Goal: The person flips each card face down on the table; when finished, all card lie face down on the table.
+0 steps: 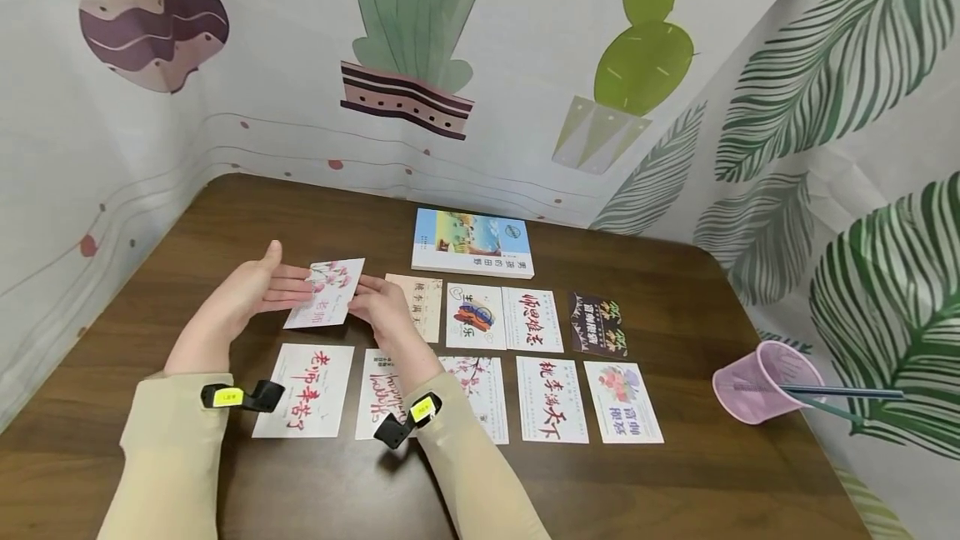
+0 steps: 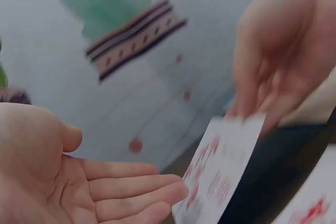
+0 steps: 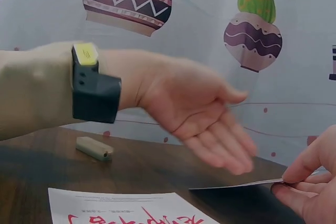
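A white card (image 1: 327,293) with pink flowers and red characters is held tilted over the table's left side. My right hand (image 1: 384,307) pinches its right edge between thumb and fingers, which the right wrist view (image 3: 310,187) also shows. At its other side, my left hand (image 1: 247,290) is spread with straight fingers, palm turned up in the left wrist view, fingertips overlapping the card's edge. Below the left hand lies a white card with large red characters (image 1: 303,390). A beige card (image 1: 427,298) lies partly hidden behind my right hand.
More cards lie in two rows, including a dark card (image 1: 598,325) and a flower card (image 1: 624,402). Behind them lies a book (image 1: 472,244). A pink cup (image 1: 757,382) holding pens tilts at the right edge. A small pale block (image 3: 94,148) shows in the right wrist view.
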The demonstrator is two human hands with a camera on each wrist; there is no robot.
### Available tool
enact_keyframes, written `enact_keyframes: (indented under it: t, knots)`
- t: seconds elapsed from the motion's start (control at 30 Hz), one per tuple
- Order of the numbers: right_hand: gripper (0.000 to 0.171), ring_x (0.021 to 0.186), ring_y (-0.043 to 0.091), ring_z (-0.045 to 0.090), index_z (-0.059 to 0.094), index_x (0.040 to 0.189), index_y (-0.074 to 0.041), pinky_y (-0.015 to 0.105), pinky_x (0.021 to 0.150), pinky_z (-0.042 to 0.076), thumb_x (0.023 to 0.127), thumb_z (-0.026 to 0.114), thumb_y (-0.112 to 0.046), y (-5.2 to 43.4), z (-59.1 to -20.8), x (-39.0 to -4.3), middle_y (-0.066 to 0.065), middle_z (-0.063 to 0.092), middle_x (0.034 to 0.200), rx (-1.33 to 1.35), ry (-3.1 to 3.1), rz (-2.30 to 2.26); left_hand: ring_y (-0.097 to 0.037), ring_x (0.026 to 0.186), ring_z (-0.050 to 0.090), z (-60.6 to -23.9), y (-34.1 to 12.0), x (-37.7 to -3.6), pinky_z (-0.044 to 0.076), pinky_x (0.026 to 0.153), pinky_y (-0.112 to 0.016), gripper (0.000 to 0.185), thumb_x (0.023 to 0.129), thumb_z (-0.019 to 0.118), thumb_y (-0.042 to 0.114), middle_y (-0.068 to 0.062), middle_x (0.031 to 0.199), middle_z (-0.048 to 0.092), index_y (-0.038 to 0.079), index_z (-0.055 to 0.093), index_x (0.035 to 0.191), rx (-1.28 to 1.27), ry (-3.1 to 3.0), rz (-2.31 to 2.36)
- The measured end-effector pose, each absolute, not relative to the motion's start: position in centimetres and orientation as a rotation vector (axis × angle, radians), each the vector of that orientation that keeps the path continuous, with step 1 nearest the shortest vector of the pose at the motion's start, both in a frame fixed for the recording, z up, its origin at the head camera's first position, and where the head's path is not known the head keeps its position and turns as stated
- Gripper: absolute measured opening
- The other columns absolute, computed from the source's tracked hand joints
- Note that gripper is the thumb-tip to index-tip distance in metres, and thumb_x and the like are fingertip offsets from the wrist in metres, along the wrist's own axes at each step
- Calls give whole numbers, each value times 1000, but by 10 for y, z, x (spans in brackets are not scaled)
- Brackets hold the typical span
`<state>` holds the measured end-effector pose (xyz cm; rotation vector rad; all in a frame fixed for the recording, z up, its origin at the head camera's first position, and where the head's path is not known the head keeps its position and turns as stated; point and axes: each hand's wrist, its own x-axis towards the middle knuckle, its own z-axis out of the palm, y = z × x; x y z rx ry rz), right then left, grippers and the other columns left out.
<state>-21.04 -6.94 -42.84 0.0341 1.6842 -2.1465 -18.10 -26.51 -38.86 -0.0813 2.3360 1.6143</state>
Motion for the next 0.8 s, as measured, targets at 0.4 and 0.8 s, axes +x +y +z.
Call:
enact_keyframes:
  t: [0.4, 0.8]
  knots:
    - [54, 115, 29, 63, 49, 134, 12, 34, 98, 54, 80, 53, 16, -68, -427, -213, 26, 59, 131, 28, 1677, -2163, -8, 101, 68, -378, -242, -192, 57, 86, -19, 94, 100, 4, 60, -35, 133, 52, -19, 38, 139, -78, 2295, 1636]
    - [51, 105, 21, 64, 51, 133, 9, 34, 96, 55, 82, 54, 13, -69, -427, -212, 24, 62, 127, 19, 1651, -2156, -15, 106, 69, -383, -240, -195, 57, 86, -19, 93, 100, 6, 60, -35, 134, 51, -19, 37, 139, -28, 2255, 1625]
